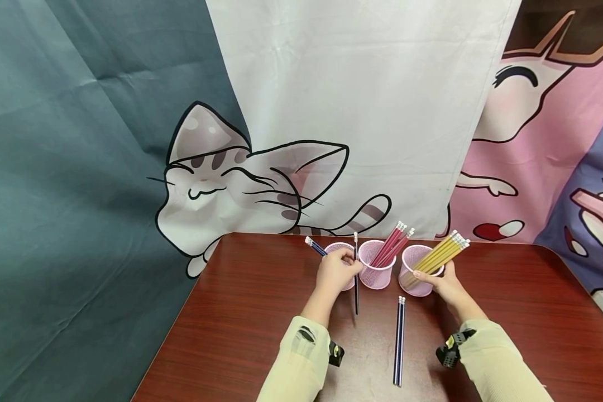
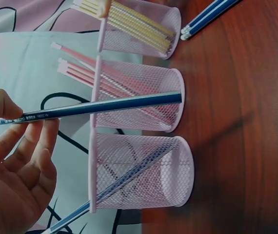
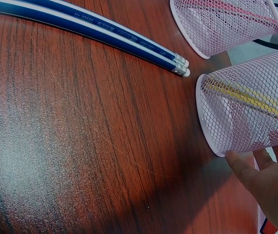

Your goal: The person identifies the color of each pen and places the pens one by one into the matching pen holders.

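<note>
Between thumb and fingertips my left hand (image 1: pixel 334 273) pinches a dark blue pencil (image 1: pixel 356 296), eraser end up, in front of the pink mesh cups. In the left wrist view its lower end hangs above the table beside the left cup (image 2: pixel 180 170). At least one blue pencil (image 1: pixel 315 245) leans in that cup. Red pencils (image 1: pixel 393 245) stand in the middle cup (image 1: pixel 375 279). The right cup (image 1: pixel 414 288) contains yellow pencils (image 1: pixel 442 252). Around its right side my right hand (image 1: pixel 447 287) holds it, thumb in front; some fingers are hidden behind it.
Two blue striped pencils (image 1: pixel 399 340) lie side by side on the brown wooden table (image 1: pixel 221 324), in front of the cups. A printed cloth (image 1: pixel 362 111) with cartoon animals hangs behind the table's back edge.
</note>
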